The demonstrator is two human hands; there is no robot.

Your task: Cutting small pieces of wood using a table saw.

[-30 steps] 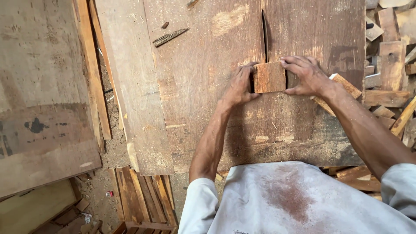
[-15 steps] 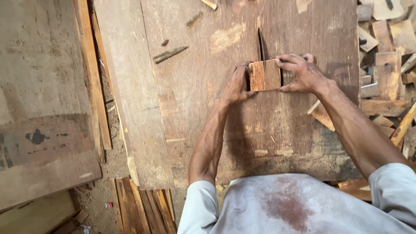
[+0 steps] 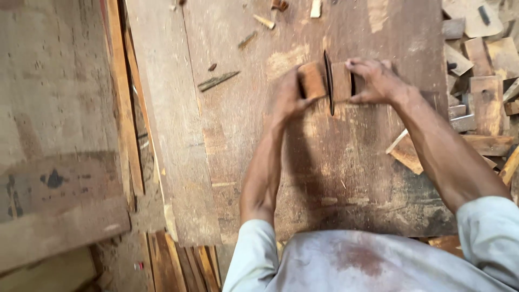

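Note:
A small brown wooden block (image 3: pixel 312 80) lies on a worn wooden saw table (image 3: pixel 346 178). A thin dark saw blade (image 3: pixel 328 81) stands up through a slot in the table and runs through the middle of the block. My left hand (image 3: pixel 286 100) grips the block's left part. My right hand (image 3: pixel 376 81) grips its right part (image 3: pixel 341 81). Both hands sit close to the blade, one on each side.
Several wood offcuts (image 3: pixel 484 97) are piled at the right of the table. Splinters and chips (image 3: pixel 216 81) lie on the table top. Long planks (image 3: pixel 121 103) and a broad board (image 3: pixel 48 135) stand to the left.
Both hands have pushed the block forward onto the blade. The blade, earlier beyond the block's far edge, now runs through its middle.

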